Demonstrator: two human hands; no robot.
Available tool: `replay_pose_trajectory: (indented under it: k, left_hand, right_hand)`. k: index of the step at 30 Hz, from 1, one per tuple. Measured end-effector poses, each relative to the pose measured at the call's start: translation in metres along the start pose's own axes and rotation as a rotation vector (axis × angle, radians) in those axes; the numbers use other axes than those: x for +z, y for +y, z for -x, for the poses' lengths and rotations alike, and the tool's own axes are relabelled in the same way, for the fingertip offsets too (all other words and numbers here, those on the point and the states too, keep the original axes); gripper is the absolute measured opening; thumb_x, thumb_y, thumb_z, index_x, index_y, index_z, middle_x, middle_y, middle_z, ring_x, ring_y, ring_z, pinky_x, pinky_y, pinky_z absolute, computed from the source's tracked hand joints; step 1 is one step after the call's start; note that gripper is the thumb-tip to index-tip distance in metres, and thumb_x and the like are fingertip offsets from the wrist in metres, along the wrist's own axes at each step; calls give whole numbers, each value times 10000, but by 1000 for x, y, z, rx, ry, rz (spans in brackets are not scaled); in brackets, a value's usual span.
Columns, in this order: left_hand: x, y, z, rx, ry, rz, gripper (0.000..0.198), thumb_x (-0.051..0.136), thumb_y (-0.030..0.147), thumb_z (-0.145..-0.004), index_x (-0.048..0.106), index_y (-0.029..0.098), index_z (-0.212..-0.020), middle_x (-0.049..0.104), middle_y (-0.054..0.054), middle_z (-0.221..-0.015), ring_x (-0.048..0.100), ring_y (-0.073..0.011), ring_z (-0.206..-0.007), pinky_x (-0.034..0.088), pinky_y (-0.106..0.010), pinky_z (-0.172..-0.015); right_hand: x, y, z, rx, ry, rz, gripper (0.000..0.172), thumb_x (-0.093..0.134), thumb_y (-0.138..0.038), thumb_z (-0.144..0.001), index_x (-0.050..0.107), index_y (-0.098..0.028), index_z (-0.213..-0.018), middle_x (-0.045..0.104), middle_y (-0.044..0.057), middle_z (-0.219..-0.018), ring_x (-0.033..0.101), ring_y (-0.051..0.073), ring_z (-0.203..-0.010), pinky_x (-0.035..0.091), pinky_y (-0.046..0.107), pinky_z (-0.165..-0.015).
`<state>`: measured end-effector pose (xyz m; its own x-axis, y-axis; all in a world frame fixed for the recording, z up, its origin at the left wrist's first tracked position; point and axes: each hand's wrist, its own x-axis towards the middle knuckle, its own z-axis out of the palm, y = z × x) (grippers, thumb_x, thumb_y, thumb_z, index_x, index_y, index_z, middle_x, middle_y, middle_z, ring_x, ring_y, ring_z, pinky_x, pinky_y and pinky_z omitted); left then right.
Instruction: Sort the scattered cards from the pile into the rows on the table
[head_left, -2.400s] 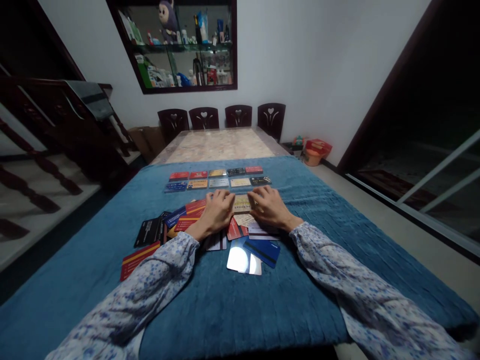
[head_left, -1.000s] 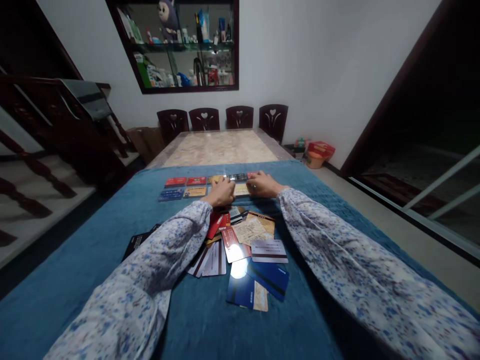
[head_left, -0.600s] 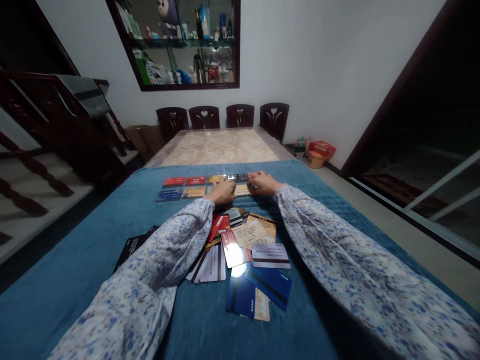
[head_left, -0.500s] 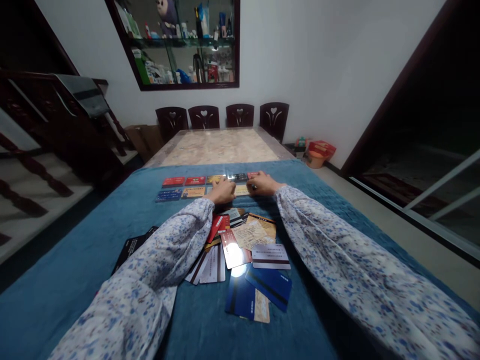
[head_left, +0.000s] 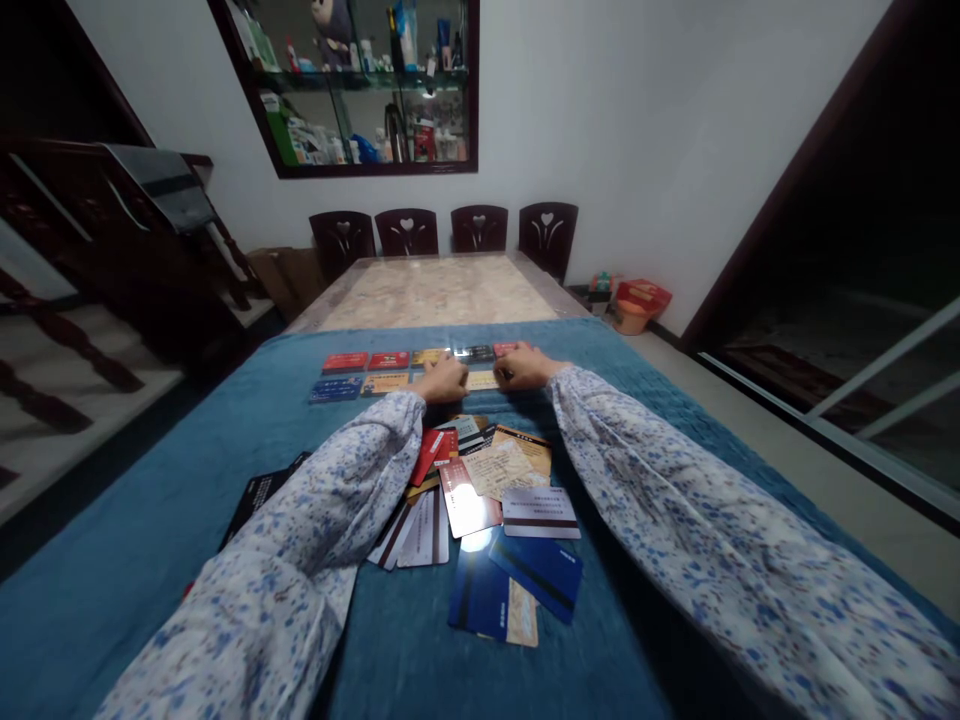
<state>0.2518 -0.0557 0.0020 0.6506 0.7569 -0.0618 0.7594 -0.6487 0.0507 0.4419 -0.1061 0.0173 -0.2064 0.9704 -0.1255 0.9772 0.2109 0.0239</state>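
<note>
Two rows of cards lie face up on the blue cloth. A yellow card (head_left: 482, 380) in the nearer row sits between my hands. My left hand (head_left: 442, 381), fingers curled down, is at its left edge and covers part of a neighbouring card. At the right edge is my right hand (head_left: 523, 368), also curled, just in front of a red card (head_left: 510, 349). The undersides of both hands are hidden. Farther left in the rows are a blue card (head_left: 335, 389), an orange card (head_left: 385, 383) and a red-and-green card (head_left: 388, 360).
Between my forearms lies a loose pile with a white striped card (head_left: 540, 512), a beige card (head_left: 499, 470) and a blue striped card (head_left: 541, 572). Black cards (head_left: 259, 495) show beside my left sleeve. Beyond the blue cloth (head_left: 615, 640), the marble tabletop (head_left: 450, 285) reaches towards chairs (head_left: 480, 230).
Both hands keep nearly the same place at the yellow card, with only slight finger movement. The cards stay where they were; the view has shifted a little.
</note>
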Motion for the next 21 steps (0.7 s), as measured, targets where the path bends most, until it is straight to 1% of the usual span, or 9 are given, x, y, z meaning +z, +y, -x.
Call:
replay_pose_trajectory:
  k: [9, 13, 17, 21]
  left_hand:
    - [1, 1, -1, 20, 14, -13, 102, 621, 177, -771, 684, 182, -851, 666, -134, -1118, 452, -363, -1260, 424, -532, -991]
    - [4, 1, -1, 24, 32, -24, 116, 603, 162, -756, 683, 188, -835, 671, -144, -1129, 445, -368, -1264, 420, -546, -974]
    - [6, 2, 2, 30, 73, -39, 145, 577, 170, -765, 694, 203, -844, 674, -142, -1136, 447, -357, -1265, 419, -532, -959]
    - [7, 4, 6, 36, 99, -30, 182, 564, 156, -771, 709, 205, -869, 675, -135, -1146, 456, -354, -1260, 403, -539, -965]
  right_hand:
    - [-3, -4, -1, 21, -20, 0, 277, 663, -313, -794, 763, -259, -1047, 685, 84, -1259, 448, 370, -1254, 429, 471, -967]
    - [-1, -3, -4, 2, -1, 29, 274, 639, -286, -787, 770, -264, -1026, 696, 98, -1217, 465, 379, -1210, 431, 504, -951]
    - [2, 0, -7, -21, 4, 38, 264, 644, -297, -762, 771, -262, -991, 696, 99, -1207, 461, 376, -1197, 429, 497, -941]
    - [3, 0, -6, -18, 16, 36, 301, 641, -307, -755, 770, -250, -1022, 691, 120, -1210, 459, 380, -1187, 425, 510, -936]
